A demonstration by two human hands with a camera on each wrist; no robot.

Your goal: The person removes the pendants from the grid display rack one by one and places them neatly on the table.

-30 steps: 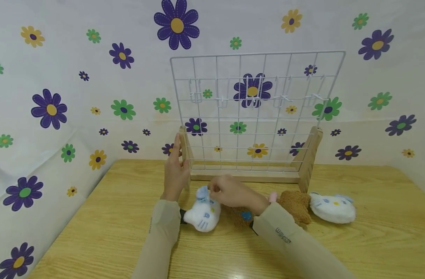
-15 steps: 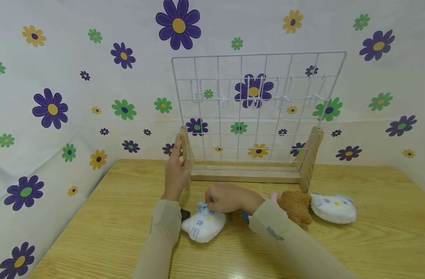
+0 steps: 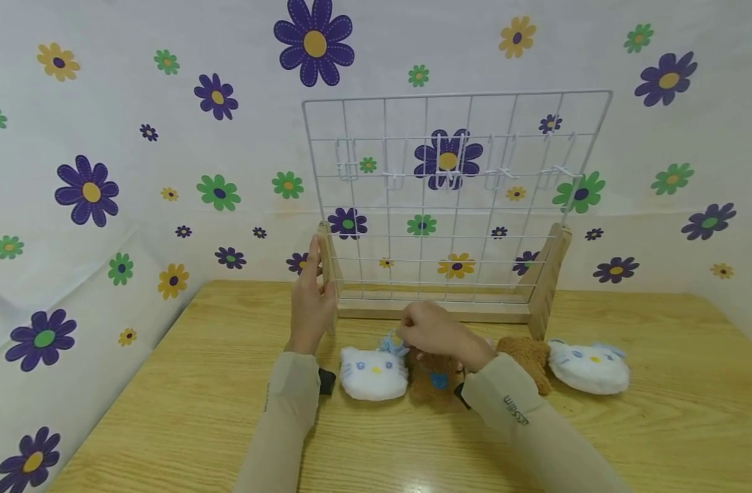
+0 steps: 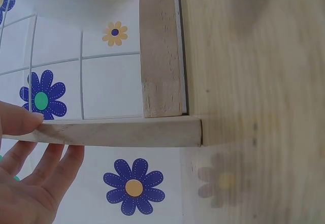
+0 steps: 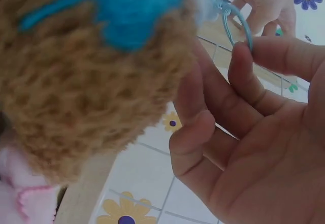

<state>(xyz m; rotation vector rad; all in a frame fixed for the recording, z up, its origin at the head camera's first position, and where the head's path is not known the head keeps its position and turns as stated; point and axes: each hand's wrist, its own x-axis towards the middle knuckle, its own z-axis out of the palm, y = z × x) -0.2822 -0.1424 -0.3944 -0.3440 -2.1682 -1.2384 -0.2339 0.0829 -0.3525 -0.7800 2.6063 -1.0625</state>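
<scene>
My left hand (image 3: 311, 301) holds the left wooden post (image 4: 127, 132) of a white wire grid rack (image 3: 422, 207), thumb on one side and fingers on the other in the left wrist view. My right hand (image 3: 437, 332) pinches a light blue key ring (image 5: 247, 27) between thumb and index finger. From that ring hangs a white cat-face plush keychain (image 3: 374, 375) with blue eyes and a yellow nose, facing me low over the table. Just below the right hand is a curly brown plush (image 5: 96, 97) with a blue patch, partly hidden by the hand.
Right of the right forearm lie another brown plush (image 3: 524, 363) and a second white cat plush (image 3: 588, 370). A pink item (image 5: 28, 188) shows in the right wrist view. Several white hooks (image 3: 499, 172) hang along the upper grid. A flower-printed cloth (image 3: 105, 260) stands behind the wooden table (image 3: 185, 411).
My right hand has moved right with the ring, after dipping toward me. The white cat plush has swung from tilted to level and shifted right. The left hand stays on the post.
</scene>
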